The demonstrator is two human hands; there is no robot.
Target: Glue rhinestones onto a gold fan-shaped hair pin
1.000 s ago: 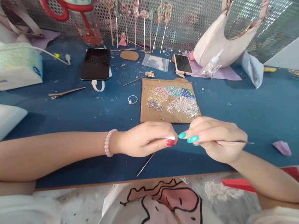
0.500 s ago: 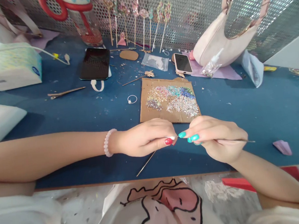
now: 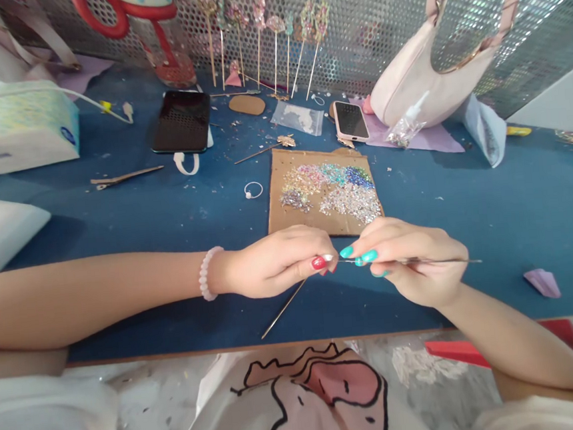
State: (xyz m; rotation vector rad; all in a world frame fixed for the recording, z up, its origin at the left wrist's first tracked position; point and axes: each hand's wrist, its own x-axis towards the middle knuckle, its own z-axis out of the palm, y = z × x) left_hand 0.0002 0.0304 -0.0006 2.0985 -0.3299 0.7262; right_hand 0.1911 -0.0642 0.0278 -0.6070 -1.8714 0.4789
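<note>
My left hand (image 3: 278, 262), with a pale bead bracelet (image 3: 207, 273) on the wrist, is pinched shut on a thin metal stick (image 3: 282, 309) that slants down toward the table's near edge. My right hand (image 3: 410, 257), with teal nails, is closed around a slim needle-like tool (image 3: 441, 261) whose tip meets the left fingertips. Both hands hover just in front of a brown cardboard sheet (image 3: 277, 222) heaped with several small glittery sequins (image 3: 334, 187).
On the blue table (image 3: 492, 224) lie a dark phone (image 3: 182, 122), a second phone (image 3: 350, 121), a small ring (image 3: 253, 190), a tissue pack (image 3: 21, 131), a pink handbag (image 3: 420, 86) and a lilac paper scrap (image 3: 540, 282). Decorated sticks (image 3: 272, 49) lean on the perforated back wall.
My right hand has turned slightly, raising the tool to lie level and sliding its tip toward the left fingertips. The left hand has stayed almost still.
</note>
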